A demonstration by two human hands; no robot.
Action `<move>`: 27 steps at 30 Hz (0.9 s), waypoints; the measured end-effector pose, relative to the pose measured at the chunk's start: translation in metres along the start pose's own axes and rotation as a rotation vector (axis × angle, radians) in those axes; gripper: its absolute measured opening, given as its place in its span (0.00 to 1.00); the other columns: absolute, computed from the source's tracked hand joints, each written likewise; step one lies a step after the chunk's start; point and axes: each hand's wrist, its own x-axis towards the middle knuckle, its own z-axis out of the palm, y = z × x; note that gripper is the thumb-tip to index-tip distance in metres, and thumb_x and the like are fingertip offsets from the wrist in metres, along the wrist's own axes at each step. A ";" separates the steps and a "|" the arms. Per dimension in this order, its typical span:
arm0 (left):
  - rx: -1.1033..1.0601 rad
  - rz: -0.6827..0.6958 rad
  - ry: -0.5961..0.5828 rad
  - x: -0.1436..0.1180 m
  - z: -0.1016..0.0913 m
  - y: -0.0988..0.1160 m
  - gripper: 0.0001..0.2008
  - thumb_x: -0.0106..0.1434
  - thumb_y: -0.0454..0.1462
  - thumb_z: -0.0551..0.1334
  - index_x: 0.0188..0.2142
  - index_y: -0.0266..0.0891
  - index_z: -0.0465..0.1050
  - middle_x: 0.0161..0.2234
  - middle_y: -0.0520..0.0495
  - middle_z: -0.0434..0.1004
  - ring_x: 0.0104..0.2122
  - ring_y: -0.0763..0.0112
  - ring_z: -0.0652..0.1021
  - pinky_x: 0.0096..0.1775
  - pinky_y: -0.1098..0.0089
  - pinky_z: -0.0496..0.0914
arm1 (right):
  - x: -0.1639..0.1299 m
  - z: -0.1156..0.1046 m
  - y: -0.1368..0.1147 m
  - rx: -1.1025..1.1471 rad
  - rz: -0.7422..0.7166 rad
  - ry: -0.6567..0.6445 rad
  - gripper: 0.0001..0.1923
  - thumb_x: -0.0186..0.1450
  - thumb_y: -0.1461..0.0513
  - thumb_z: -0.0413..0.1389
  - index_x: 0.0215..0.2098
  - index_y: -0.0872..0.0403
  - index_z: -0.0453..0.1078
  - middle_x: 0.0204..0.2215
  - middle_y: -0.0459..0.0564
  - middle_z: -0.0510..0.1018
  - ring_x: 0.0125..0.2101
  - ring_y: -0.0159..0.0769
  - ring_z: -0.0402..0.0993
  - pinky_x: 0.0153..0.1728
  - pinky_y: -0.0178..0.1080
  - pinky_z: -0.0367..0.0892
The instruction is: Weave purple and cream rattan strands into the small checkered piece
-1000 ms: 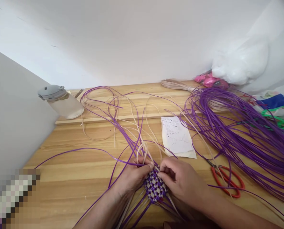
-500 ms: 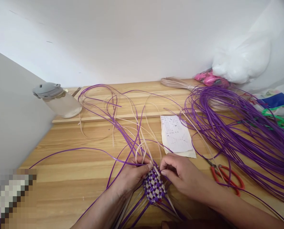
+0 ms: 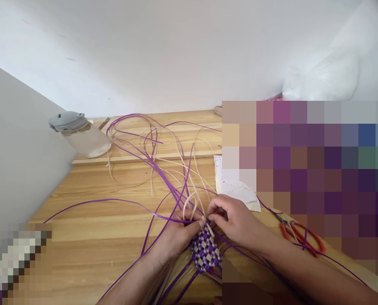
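Both hands meet at the top edge of the woven patch (image 3: 205, 253), a small purple-and-cream checkered piece lying on the wooden table (image 3: 90, 220) near its front edge; left hand (image 3: 176, 237) lies over the patch's left side, thumb and fingers closed on the strands at the upper corner, pinning them; right hand (image 3: 233, 220) comes in from the right, thumb and forefinger pinched together on a cream strip (image 3: 209, 228) right at the top of the weave, fingertips of both hands almost touching; loose purple strands (image 3: 163, 178) and cream strands (image 3: 189, 169) fan up and away from the patch across the table, one long purple one (image 3: 96, 201) running off left; more strand ends trail out under the patch toward the person; red-handled pliers (image 3: 300, 237) lie on the table just right of the right wrist; sheet of paper (image 3: 236, 190) sits just behind the right hand, partly masked; clear jar with grey lid (image 3: 81, 135) lies tilted at the back left against the panel; right rear of the table is blurred out, probably more purple cord, cannot tell.
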 end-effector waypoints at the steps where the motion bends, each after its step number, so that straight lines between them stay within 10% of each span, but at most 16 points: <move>1: 0.006 0.003 0.011 0.000 0.001 0.000 0.18 0.50 0.48 0.72 0.29 0.34 0.77 0.26 0.46 0.76 0.26 0.72 0.71 0.30 0.72 0.64 | -0.001 0.002 0.001 0.022 -0.025 0.020 0.10 0.58 0.71 0.52 0.34 0.54 0.69 0.31 0.45 0.74 0.33 0.32 0.68 0.35 0.33 0.60; 11: 0.055 0.011 0.019 -0.008 0.005 0.007 0.15 0.53 0.46 0.70 0.29 0.34 0.78 0.27 0.45 0.77 0.27 0.72 0.72 0.32 0.72 0.64 | 0.004 0.005 0.005 0.354 0.148 -0.157 0.18 0.66 0.59 0.53 0.54 0.54 0.68 0.29 0.45 0.74 0.30 0.31 0.69 0.32 0.33 0.64; 27: 0.200 0.111 0.084 -0.024 0.024 0.016 0.12 0.60 0.43 0.65 0.29 0.35 0.78 0.27 0.46 0.76 0.30 0.67 0.73 0.35 0.70 0.65 | 0.007 0.025 0.021 0.295 0.204 -0.098 0.08 0.59 0.59 0.59 0.26 0.54 0.67 0.21 0.42 0.70 0.23 0.27 0.61 0.24 0.31 0.56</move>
